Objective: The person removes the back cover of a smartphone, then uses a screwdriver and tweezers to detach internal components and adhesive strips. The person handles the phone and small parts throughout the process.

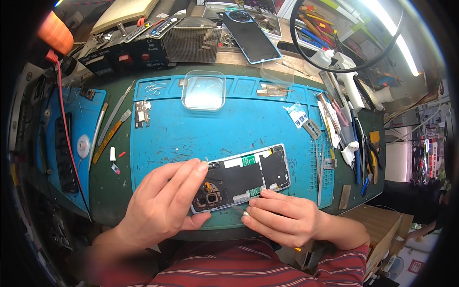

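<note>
An opened smartphone [236,178] lies slightly tilted across the near part of the blue work mat [229,134]. Its back is off, showing a black inner panel, green circuit strips and round camera modules at the left end. My left hand [160,198] grips that left end, fingers over the far edge and thumb at the near edge. At the near long edge is my right hand [287,215], its fingers pinched together. A small greyish, thin piece shows by those fingertips, but its kind is too small to make out.
A clear plastic box [204,91] stands at the mat's far side. Loose circuit boards [142,114] lie left of it. Tweezers and other tools [330,124] crowd the right side. A phone back cover [251,36] rests behind, near a black device [124,58].
</note>
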Action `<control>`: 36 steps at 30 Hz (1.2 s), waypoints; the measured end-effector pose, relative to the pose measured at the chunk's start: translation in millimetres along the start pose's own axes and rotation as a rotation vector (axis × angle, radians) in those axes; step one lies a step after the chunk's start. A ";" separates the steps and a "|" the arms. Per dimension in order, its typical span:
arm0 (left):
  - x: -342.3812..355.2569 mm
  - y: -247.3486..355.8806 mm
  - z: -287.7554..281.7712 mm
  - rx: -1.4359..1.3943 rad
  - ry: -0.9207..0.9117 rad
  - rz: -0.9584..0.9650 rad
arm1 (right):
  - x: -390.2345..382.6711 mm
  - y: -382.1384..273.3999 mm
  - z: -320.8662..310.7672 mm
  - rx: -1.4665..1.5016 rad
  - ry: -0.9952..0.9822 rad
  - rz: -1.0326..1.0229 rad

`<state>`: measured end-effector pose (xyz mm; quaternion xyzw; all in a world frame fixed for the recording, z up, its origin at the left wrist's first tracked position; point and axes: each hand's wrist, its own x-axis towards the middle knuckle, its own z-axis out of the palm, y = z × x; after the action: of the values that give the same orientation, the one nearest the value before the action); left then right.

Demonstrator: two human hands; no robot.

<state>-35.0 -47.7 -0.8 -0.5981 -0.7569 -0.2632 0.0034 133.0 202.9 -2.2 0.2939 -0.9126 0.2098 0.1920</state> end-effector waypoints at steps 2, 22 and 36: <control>0.4 0.5 -0.5 0.000 -0.004 -0.002 | -1.3 -0.3 1.3 -0.012 -0.001 -0.016; 0.6 0.9 -1.1 -0.009 -0.012 -0.007 | -4.4 -1.8 1.5 -0.065 -0.029 -0.065; -0.2 1.0 -0.7 -0.015 -0.012 -0.018 | -4.9 0.1 2.7 -0.002 0.001 -0.004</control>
<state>-34.2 -48.0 0.2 -0.5928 -0.7604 -0.2651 -0.0081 136.0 203.9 -6.8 0.2954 -0.9121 0.2087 0.1931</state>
